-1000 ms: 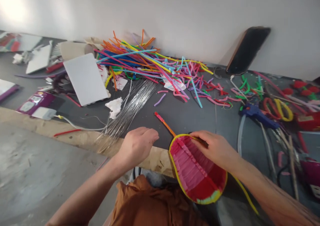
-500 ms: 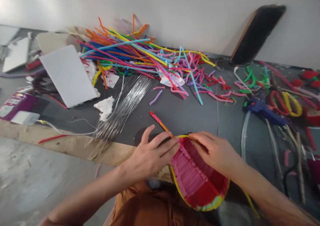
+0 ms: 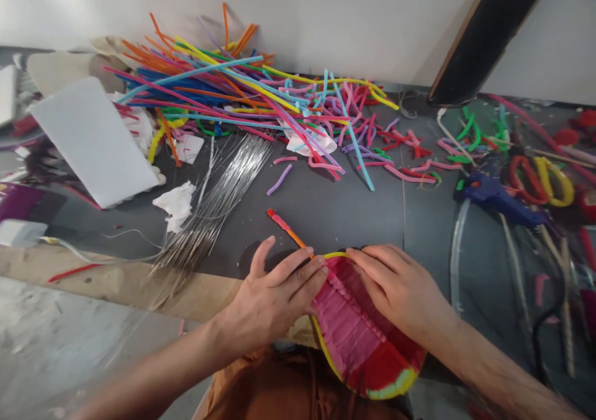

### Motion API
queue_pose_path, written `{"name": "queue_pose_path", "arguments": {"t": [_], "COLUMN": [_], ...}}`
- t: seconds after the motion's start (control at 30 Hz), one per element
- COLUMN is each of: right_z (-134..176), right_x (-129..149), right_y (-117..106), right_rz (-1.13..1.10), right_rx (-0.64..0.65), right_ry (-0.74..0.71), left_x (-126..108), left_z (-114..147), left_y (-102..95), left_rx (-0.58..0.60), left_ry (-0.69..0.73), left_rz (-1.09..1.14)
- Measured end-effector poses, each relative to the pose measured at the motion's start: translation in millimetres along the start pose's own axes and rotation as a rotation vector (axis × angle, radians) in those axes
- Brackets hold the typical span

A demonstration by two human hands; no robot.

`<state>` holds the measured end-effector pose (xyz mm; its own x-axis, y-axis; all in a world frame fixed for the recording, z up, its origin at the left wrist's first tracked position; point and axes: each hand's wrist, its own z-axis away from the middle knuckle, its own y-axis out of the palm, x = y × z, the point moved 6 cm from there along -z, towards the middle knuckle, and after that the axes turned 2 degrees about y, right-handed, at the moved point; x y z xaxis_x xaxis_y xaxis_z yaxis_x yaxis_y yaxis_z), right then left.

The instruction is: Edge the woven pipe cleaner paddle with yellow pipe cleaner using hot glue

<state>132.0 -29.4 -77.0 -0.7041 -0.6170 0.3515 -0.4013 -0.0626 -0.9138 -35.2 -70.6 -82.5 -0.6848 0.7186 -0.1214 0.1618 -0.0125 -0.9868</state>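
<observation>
A petal-shaped craft piece (image 3: 347, 330), pink and dark red with a pale green patch at its lower edge, lies tilted over my lap at the table's edge. Yellow pipe cleaner (image 3: 326, 347) runs around its rim. From its narrow end sticks an orange stem (image 3: 294, 236) with a pink and red tip. My left hand (image 3: 279, 290) is closed on the narrow end by the stem, its thumb raised. My right hand (image 3: 405, 290) grips the upper right rim, fingertips at the yellow edging. The undersides of both grips are hidden.
A heap of coloured pipe cleaners (image 3: 223, 91) lies against the wall, beside a bundle of thin metal wires (image 3: 218, 200). On the right are a blue glue gun (image 3: 500, 196), scissors (image 3: 528, 181) and a leaning phone (image 3: 488, 38). A white box-like item (image 3: 95, 141) stands left.
The view has shifted slightly. My right fingertips sit a little farther left along the rim. A loose yellow end by my right forearm is no longer visible. My left hand keeps its hold.
</observation>
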Motion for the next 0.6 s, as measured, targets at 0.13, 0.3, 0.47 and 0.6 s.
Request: {"name": "queue_pose_path", "arguments": {"t": [0.13, 0.3, 0.47, 0.6], "right_z": [11.5, 22.8, 26.3, 26.9], "right_x": [-6.0, -5.2, -2.8, -2.8], "right_y": [-2.6, -7.5, -8.3, -2.7], "right_rz": [-0.003, 0.045, 0.098, 0.083], "right_rx": [-0.027, -0.063, -0.042, 0.032], "right_ry": [0.029, 0.007, 0.025, 0.009], "left_x": [0.1, 0.7, -0.1, -0.6], "left_z": [-0.3, -0.9, -2.3, -2.6], "left_y": [-0.5, -0.6, -1.4, -0.3], "left_rx": [0.011, 0.058, 0.042, 0.049], "left_ry": [0.001, -0.029, -0.037, -0.039], "left_rz": [0.003, 0.010, 0.022, 0.001]}}
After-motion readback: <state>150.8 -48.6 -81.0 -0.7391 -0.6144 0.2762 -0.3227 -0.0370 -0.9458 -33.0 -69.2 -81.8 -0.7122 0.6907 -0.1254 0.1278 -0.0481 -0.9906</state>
